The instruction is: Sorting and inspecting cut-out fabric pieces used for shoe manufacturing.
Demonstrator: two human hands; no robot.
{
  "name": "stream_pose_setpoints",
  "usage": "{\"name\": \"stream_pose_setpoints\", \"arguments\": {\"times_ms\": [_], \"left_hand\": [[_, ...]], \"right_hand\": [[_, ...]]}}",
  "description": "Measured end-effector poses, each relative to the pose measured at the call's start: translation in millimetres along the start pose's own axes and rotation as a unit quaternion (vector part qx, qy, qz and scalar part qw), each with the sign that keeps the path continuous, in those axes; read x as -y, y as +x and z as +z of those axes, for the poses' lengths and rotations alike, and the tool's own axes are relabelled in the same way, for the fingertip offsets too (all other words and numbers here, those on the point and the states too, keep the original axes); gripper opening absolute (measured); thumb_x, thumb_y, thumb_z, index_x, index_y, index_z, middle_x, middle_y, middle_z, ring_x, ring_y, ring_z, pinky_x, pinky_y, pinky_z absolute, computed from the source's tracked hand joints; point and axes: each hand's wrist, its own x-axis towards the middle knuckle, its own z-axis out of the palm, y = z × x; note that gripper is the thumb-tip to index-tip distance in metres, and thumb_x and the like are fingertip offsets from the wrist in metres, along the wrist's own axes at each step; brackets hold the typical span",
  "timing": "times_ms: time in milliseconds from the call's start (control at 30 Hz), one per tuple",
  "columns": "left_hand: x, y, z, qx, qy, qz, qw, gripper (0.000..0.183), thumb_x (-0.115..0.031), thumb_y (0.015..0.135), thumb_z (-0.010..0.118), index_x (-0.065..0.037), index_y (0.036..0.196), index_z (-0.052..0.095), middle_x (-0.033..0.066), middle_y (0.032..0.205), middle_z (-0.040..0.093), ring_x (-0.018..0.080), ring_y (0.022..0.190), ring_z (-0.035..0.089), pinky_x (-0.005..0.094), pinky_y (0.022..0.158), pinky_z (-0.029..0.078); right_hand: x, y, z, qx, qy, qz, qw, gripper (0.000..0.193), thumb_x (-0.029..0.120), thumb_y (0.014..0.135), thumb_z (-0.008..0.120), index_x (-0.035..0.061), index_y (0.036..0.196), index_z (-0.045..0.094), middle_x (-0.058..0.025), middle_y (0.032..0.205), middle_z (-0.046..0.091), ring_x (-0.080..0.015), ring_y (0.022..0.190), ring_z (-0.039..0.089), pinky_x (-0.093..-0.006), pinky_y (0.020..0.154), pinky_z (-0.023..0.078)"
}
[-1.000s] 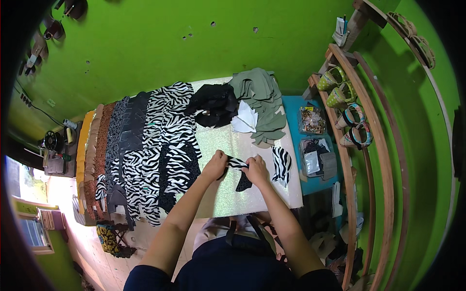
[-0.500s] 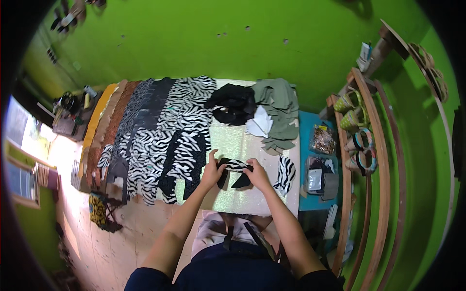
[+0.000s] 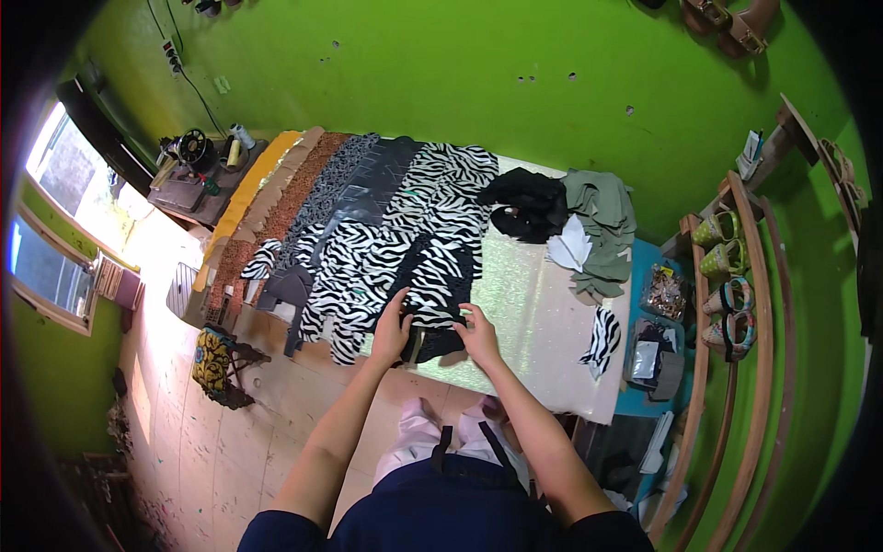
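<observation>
Over the near edge of the overlapping zebra-print pieces (image 3: 354, 262), a zebra-striped fabric piece (image 3: 430, 311) lies between my hands, with black material (image 3: 440, 346) showing below it. My left hand (image 3: 392, 333) is at its left side, thumb and fingers apart. At its right side is my right hand (image 3: 479, 337), its fingers bent and spread, the tips close to the edge. Whether the fingertips still touch the fabric is hard to make out. Further right, a single zebra-striped piece (image 3: 602, 339) rests by itself on the pale shiny table (image 3: 538, 363).
Yellow (image 3: 250, 189), brown and grey material rows cover the table's left. Black cloth (image 3: 526, 204), a white piece (image 3: 570, 243) and olive-green cloth (image 3: 602, 216) lie at the back right. Bagged items (image 3: 655, 354) sit on a blue surface, beside a wooden rack (image 3: 759, 368) holding sandals.
My hands have carried the zebra-striped piece leftward from the bare table onto the zebra-print rows, and their grip has loosened. The view has shifted left.
</observation>
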Motion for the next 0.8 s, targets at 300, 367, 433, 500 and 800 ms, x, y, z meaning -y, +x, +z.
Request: {"name": "stream_pose_setpoints", "arguments": {"times_ms": [300,367,433,500,800], "left_hand": [[50,3,-25,0.032,0.103,0.050,0.993,0.044,-0.005,0.078,0.055,-0.001,0.119,0.039,0.0199,0.106,0.049,0.0342,0.091,0.051,0.0390,0.078,0.044],[49,3,-26,0.004,0.199,0.136,0.970,0.044,-0.005,0.074,0.057,-0.002,0.116,0.043,0.0177,0.107,0.049,0.0329,0.095,0.049,0.0379,0.081,0.042],[43,1,-29,-0.058,0.262,0.214,0.939,0.043,-0.010,0.073,0.058,-0.005,0.115,0.048,0.0143,0.112,0.049,0.0287,0.099,0.048,0.0395,0.085,0.039],[40,-2,-32,-0.032,0.253,0.303,0.918,0.042,-0.014,0.076,0.056,-0.007,0.117,0.049,0.0112,0.121,0.047,0.0270,0.108,0.046,0.0391,0.089,0.037],[78,-22,-27,0.095,0.336,0.320,0.881,0.046,-0.032,0.086,0.040,-0.008,0.125,0.046,0.0060,0.136,0.038,0.0204,0.126,0.031,0.0391,0.104,0.022]], "right_hand": [[26,-26,63,-0.108,-0.182,-0.046,0.976,0.022,0.013,0.079,0.058,0.0084,0.100,0.051,-0.0113,0.087,0.062,-0.0315,0.075,0.060,-0.0388,0.064,0.048],[32,-29,67,-0.162,-0.218,-0.096,0.958,0.021,0.013,0.079,0.058,0.0075,0.098,0.051,-0.0108,0.090,0.059,-0.0325,0.072,0.059,-0.0413,0.062,0.047],[34,-32,68,-0.154,-0.236,-0.084,0.956,0.020,0.012,0.079,0.056,0.0070,0.097,0.052,-0.0116,0.097,0.054,-0.0319,0.078,0.058,-0.0415,0.064,0.046],[31,-34,69,-0.195,-0.354,-0.204,0.892,0.020,0.013,0.079,0.054,0.0078,0.098,0.053,-0.0117,0.100,0.052,-0.0302,0.085,0.055,-0.0402,0.068,0.045],[15,-54,96,-0.061,-0.475,-0.187,0.858,0.058,0.037,0.084,0.047,0.0049,0.131,0.036,-0.0077,0.139,0.031,-0.0239,0.127,0.030,-0.0521,0.102,0.022]]}}
